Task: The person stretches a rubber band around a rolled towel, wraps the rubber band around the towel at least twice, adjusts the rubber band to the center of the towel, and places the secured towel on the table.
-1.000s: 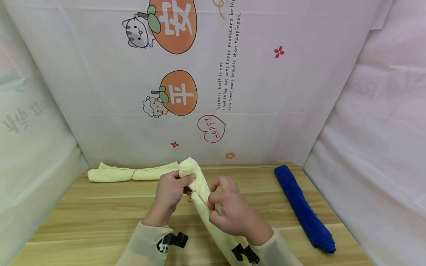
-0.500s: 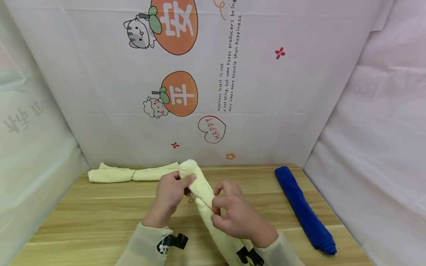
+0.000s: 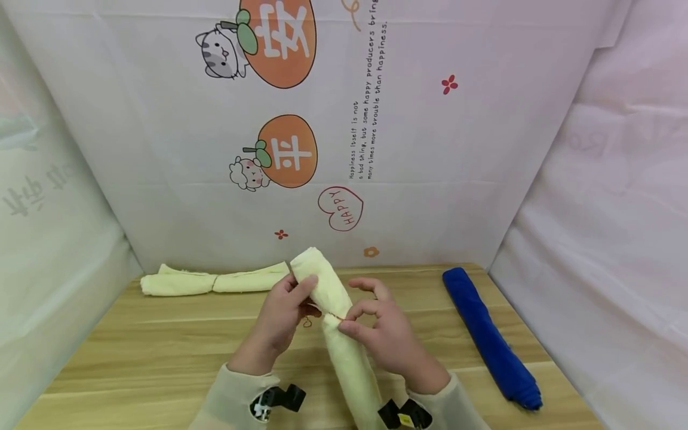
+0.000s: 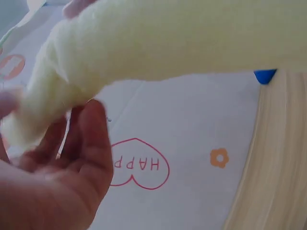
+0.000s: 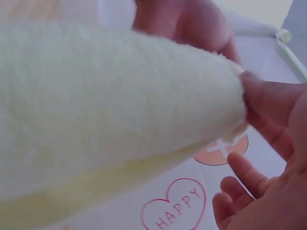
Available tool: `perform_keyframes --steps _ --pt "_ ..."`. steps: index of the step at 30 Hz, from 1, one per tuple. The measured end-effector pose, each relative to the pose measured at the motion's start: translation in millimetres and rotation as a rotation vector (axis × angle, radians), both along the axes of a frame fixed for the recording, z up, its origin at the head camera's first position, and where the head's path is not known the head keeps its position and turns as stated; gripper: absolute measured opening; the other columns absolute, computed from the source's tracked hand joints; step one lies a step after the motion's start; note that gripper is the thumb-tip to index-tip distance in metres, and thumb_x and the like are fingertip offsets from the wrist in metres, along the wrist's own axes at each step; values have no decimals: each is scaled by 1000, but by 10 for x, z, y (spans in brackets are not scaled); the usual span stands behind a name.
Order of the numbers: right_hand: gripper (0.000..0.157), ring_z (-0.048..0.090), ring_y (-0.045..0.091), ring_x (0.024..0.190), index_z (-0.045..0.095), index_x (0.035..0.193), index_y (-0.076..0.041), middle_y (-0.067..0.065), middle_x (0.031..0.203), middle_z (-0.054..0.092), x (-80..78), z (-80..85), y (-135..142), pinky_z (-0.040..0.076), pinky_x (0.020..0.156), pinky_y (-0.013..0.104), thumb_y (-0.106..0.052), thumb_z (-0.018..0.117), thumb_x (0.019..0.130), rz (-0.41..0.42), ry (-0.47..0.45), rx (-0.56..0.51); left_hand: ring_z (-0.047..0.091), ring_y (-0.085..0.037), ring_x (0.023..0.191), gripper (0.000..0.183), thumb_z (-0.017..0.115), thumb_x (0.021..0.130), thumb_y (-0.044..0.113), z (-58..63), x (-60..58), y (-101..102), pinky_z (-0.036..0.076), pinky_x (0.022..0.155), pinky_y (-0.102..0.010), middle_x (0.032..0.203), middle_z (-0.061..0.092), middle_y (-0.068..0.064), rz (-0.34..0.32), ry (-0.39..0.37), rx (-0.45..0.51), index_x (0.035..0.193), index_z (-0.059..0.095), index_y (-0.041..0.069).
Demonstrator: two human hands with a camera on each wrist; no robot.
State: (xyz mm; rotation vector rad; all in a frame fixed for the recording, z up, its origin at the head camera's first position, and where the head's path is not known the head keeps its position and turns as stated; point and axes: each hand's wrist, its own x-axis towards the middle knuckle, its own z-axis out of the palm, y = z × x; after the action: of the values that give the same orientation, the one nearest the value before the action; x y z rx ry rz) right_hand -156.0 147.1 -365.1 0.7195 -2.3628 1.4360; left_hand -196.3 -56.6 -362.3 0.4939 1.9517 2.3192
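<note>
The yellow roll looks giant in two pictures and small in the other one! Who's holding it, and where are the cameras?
There's no robot here, just a person's two bare hands. The widest picture comes from a camera worn on the head, looking forward and down. The other two come from cameras on the wrists, so close that the fuzzy pale yellow cloth roll looks huge. The left hand grips that roll near its far end. The right hand pinches a thin reddish cord that crosses it. On the wood-grain table lie a second pale yellow cloth roll, at the back left, and a long blue cloth roll, on the right.
</note>
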Motion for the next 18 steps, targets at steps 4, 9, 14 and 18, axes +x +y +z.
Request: perform_keyframes --steps 4,9,14,18 --pt "14 43 28 130 70 77 -22 2 139 50 -39 1 53 36 100 55 -19 77 89 78 -70 -119 60 -24 100 39 42 105 17 -43 -2 -58 50 87 -36 112 61 -12 -318 34 106 132 44 -11" --pt "13 40 28 134 71 79 -17 3 142 47 -76 -5 76 37 102 55 -17 73 92 173 -151 -150 60 -22 102 38 56 102 14 -59 -18 -20 51 89 -35 116 60 -13 -330 3 57 128 50 -12" --pt "14 34 27 137 70 80 -14 1 147 42 -80 -4 62 33 105 56 -21 74 91 172 -219 -168 61 -26 102 38 67 95 10 -38 11 17 53 85 -36 113 61 -16 -167 22 -37 126 55 -9" --pt "14 35 25 138 69 80 -9 0 148 41 -91 3 59 32 107 52 -17 74 91 158 -276 -227 61 -26 103 33 72 91 4 -3 42 60 53 85 -37 114 65 -14 -57 157 -147 122 62 -2"
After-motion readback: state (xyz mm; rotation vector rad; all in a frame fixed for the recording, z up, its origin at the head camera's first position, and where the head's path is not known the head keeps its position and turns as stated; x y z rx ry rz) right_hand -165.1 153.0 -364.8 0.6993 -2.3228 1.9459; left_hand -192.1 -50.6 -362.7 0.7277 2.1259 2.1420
